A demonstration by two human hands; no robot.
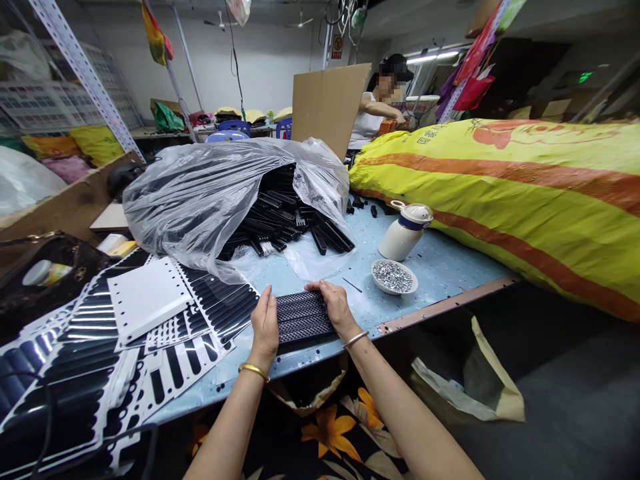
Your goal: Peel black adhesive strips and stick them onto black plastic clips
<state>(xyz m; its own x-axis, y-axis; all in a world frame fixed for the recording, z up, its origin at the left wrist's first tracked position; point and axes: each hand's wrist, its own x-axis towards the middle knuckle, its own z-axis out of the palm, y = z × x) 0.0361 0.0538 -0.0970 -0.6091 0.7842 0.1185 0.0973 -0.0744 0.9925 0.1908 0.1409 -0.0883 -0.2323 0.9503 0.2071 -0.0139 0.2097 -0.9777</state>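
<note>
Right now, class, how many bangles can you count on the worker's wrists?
2: a gold metal bangle below the left hand, and a thin silver bangle below the right hand. None seems hidden.

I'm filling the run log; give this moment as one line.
left hand: presses left end of black combs | right hand: presses right end | combs: flat on table | bowl: right

Both forearms reach forward from the bottom edge, bare, converging toward the middle. Left hand stands on edge, palm inward, fingers together, gold bangle at wrist. Right hand lies palm down, fingers curled and pointing left, thin bracelet at wrist; hands near but apart.
</note>
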